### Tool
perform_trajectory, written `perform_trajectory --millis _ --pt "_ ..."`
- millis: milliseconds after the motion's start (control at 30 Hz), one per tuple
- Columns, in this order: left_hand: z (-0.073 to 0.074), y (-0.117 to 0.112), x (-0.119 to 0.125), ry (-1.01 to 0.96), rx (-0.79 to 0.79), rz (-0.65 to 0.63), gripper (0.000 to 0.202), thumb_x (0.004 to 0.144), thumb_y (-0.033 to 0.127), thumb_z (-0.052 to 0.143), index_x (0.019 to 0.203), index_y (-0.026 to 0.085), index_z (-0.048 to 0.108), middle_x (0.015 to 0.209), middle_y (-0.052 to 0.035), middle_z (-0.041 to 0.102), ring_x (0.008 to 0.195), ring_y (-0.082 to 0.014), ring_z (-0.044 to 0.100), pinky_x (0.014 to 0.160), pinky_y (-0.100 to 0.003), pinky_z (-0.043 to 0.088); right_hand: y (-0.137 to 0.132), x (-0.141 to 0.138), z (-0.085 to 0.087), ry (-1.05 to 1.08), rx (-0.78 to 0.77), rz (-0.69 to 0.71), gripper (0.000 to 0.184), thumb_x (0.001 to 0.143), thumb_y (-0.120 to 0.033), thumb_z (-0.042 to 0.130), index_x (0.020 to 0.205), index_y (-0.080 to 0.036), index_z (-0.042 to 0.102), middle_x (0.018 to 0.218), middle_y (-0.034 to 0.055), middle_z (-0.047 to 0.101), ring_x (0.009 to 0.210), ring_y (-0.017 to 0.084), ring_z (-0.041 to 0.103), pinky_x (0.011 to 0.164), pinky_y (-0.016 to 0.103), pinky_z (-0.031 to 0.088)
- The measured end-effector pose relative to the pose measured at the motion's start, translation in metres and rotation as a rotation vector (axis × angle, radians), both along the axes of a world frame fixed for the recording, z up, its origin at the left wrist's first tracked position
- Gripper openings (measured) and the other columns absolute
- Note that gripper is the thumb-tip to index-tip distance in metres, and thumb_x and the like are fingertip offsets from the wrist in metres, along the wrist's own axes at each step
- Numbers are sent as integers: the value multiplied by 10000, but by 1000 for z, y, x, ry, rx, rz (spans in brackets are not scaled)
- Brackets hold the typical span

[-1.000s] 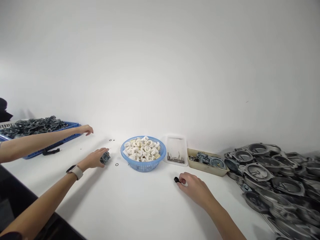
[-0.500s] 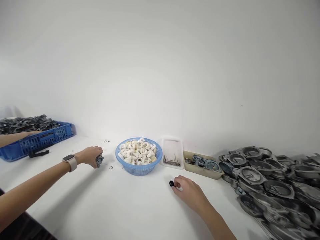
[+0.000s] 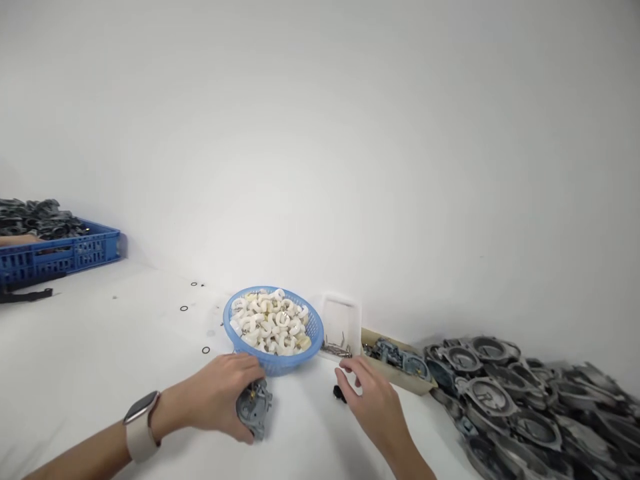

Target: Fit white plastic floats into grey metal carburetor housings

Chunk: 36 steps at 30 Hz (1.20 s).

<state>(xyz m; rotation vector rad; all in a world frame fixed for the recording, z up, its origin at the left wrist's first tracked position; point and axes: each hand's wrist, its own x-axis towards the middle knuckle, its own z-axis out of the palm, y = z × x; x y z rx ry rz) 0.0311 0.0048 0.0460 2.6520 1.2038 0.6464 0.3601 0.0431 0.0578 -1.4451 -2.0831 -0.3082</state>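
Note:
My left hand (image 3: 220,397), with a watch on its wrist, grips a small grey metal carburetor body (image 3: 254,407) just in front of the blue basket (image 3: 295,362) of white curved plastic pieces. My right hand (image 3: 373,403) hovers with fingers spread beside a small black part (image 3: 339,394) lying on the white table; the fingers reach toward the clear tray (image 3: 341,327) of metal pins. Whether it touches the black part I cannot tell.
A beige tray (image 3: 400,377) with metal parts sits right of the clear tray. A heap of grey cast metal covers (image 3: 525,413) fills the right. A blue crate (image 3: 60,257) of dark parts stands far left. Small black O-rings (image 3: 205,350) lie near the basket.
My left hand has brought the carburetor body from the left of the basket to its front. My right hand has opened and lifted off the black part. The view has shifted; another person's arm has left it.

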Motion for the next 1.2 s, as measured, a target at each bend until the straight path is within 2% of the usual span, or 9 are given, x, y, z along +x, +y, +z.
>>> perform_trajectory --millis 133,267,433,567,733,900,967,1067,1200 --pt "-16 7 5 -64 -14 -48 636 573 654 812 1044 270 623 993 -10 664 833 -246 636 687 -330 447 18 -51 40 -53 -82 121 231 996 -352 460 966 -249 664 1013 40 688 938 202 656 778 297 495" --pt "-26 10 5 -121 -66 -45 696 528 675 837 1058 278 621 989 -5 663 827 -241 633 690 -325 444 61 -99 73 -383 -278 98 244 919 -188 518 1080 -238 695 1161 60 677 1126 227 612 886 307 478" --pt "-30 13 -1 -277 -197 -108 796 541 690 856 1192 316 591 1118 0 639 967 -243 635 786 -320 493 105 -125 77 -517 -421 119 285 724 3 606 898 -187 730 1063 86 699 1032 253 638 808 285 462" --pt "-29 9 -6 -261 -207 -131 844 586 738 821 1260 288 586 1175 -47 622 1025 -266 632 860 -355 518 109 -126 72 -539 -445 150 218 753 -28 609 893 -172 693 1108 115 660 1066 290 602 798 310 448" --pt "-28 3 -9 -183 -124 -103 890 654 781 755 1353 279 526 1205 -81 622 1015 -301 652 870 -424 541 76 -114 89 -459 -459 188 156 932 -204 519 1035 -206 636 1172 80 638 1093 243 586 866 321 453" --pt "-29 1 -10 -215 -76 -92 797 712 793 689 1303 275 556 1162 -80 663 981 -291 671 834 -401 538 3 -107 104 -50 -601 292 295 1000 -469 470 1089 -231 619 1040 52 673 947 221 621 804 317 488" --pt "-28 1 -10 -221 -40 -62 739 718 791 675 1228 264 591 1098 -64 682 946 -274 674 796 -387 533 -27 -109 97 62 -648 281 326 1023 -501 439 1105 -242 619 963 34 674 879 202 624 750 296 479" --pt "-24 0 -10 -210 7 -6 661 698 797 668 1066 250 622 944 -34 693 835 -246 666 697 -362 504 -59 -115 74 222 -680 312 312 1018 -499 479 1125 -256 642 1012 28 691 938 199 632 815 295 482" --pt "-19 -2 -10 -189 48 51 578 677 771 669 869 231 591 687 -6 630 644 -215 608 577 -333 416 -72 -124 45 372 -794 310 360 1001 -524 503 1111 -236 688 951 37 698 884 197 621 786 300 490"
